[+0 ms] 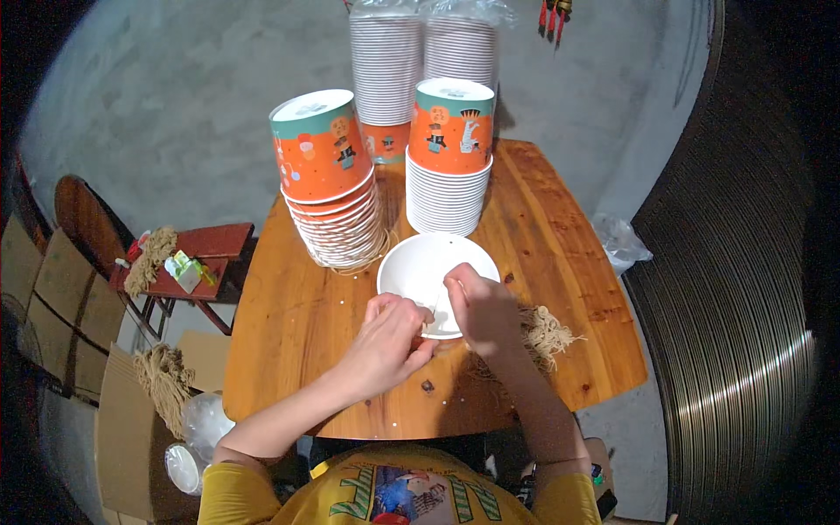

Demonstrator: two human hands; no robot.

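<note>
A white paper bucket [420, 262] stands on the wooden table in front of me, its open mouth facing up. My left hand [389, 337] is closed at the bucket's near left rim, fingers bent and pinching. Over the near right part of the mouth, my right hand [479, 306] is closed too, thumb and index finger pressed together. A faint thin line, perhaps a cord, shows between the two hands; what each holds is too small to make out. A bundle of beige cords [547, 337] lies beside my right wrist, partly hidden by that forearm.
On the wooden table [560, 262] stand an orange bucket stack with cords [324, 157] and another orange stack [451, 131]. Tall wrapped stacks [385, 70] rise behind. Left are a red bench [219, 241], more cords [166, 385] and cardboard [122, 437]. A ridged shutter [735, 306] is right.
</note>
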